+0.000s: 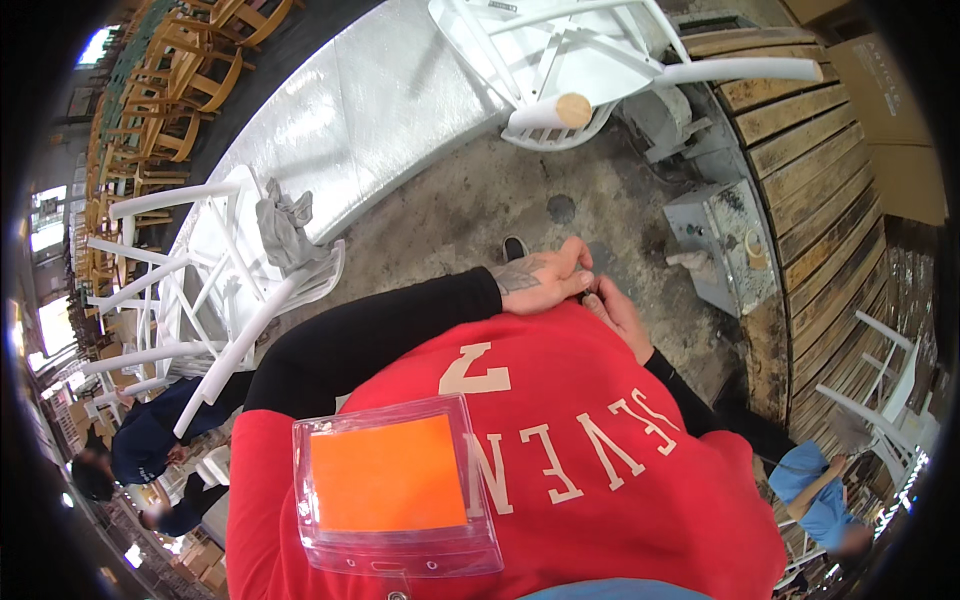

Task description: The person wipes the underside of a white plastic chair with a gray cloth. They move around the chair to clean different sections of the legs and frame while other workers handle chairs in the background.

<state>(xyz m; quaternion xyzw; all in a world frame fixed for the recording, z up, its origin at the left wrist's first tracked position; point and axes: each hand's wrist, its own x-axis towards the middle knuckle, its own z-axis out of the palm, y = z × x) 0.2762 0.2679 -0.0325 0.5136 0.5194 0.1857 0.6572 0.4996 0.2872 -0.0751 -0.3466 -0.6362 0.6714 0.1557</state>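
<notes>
In front of my red shirt [560, 400], my left hand [545, 278] and my right hand [622, 315] meet at the fingertips. The fingers of both are bent and pressed together. A small dark bit shows between them, too small to name. An upturned white chair [545, 55] with a bare wooden leg end lies beyond my hands on a silver-wrapped bench [350, 100]. Another white chair [215, 262] lies upturned at the left, a grey cloth [285, 225] draped over it. Neither hand touches a chair.
A grey control box [722, 245] stands to the right beside a wooden slat conveyor [800, 150]. Cardboard boxes [900, 130] rise past it. People work at the lower left and, in a blue shirt [815, 490], the lower right. Wooden chairs [190, 80] line the far left.
</notes>
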